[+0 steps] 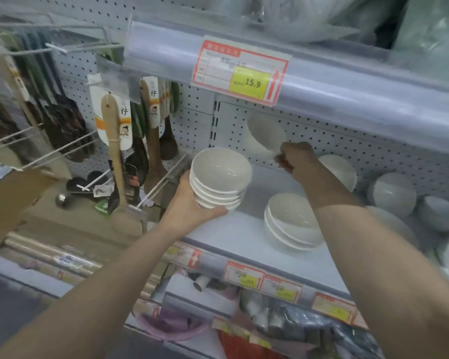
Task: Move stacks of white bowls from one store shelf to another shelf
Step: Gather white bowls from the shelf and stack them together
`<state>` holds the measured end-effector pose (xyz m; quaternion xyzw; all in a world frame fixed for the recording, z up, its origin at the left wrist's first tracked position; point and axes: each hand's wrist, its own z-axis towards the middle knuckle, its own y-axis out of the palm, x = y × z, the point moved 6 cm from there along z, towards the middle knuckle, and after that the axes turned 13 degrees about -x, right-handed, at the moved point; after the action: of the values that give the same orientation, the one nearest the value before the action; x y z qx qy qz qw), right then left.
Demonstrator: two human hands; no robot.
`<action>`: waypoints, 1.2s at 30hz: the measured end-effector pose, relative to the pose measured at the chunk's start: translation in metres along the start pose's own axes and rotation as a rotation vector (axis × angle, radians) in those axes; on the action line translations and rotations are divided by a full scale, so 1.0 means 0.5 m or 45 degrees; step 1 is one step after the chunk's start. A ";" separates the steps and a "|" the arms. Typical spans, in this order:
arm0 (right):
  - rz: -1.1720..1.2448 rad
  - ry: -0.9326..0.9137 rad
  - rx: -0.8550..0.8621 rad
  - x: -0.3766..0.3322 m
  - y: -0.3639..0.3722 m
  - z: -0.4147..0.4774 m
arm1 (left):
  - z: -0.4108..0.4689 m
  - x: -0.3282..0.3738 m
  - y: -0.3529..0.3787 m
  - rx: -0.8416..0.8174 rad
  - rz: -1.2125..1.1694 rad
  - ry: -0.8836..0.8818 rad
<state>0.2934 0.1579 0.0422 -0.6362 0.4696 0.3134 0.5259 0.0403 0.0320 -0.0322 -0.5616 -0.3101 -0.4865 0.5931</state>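
My left hand (192, 203) cups a stack of several white bowls (221, 177) from below, holding it just above the left end of the white shelf (233, 237). My right hand (296, 158) reaches deeper into the shelf and pinches the rim of a single white bowl (266, 134), tilted on its side near the pegboard back. Another stack of white bowls (290, 221) leans on the shelf below my right forearm. More white bowls (392, 194) lie rim-down along the right side of the shelf.
The shelf above carries a price tag (241, 71) on its front rail and overhangs the bowls. Wooden spoons and spatulas (114, 151) hang on wire hooks to the left. Lower shelves hold packaged goods (270, 320).
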 end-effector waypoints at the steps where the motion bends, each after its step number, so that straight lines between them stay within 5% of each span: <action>1: 0.057 -0.012 -0.013 -0.001 -0.011 -0.023 | -0.001 0.007 0.004 0.005 -0.013 0.003; 12: -0.023 -0.186 -0.186 -0.046 0.032 -0.231 | -0.018 0.035 0.015 -0.003 -0.179 -0.022; 36: -0.654 -0.256 -0.168 -0.041 0.111 -0.213 | -0.008 0.027 -0.011 -0.054 -0.016 -0.040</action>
<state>0.2242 0.0602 0.0662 -0.7329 0.2170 0.2615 0.5894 0.0389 0.0255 -0.0187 -0.5798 -0.3125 -0.4877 0.5731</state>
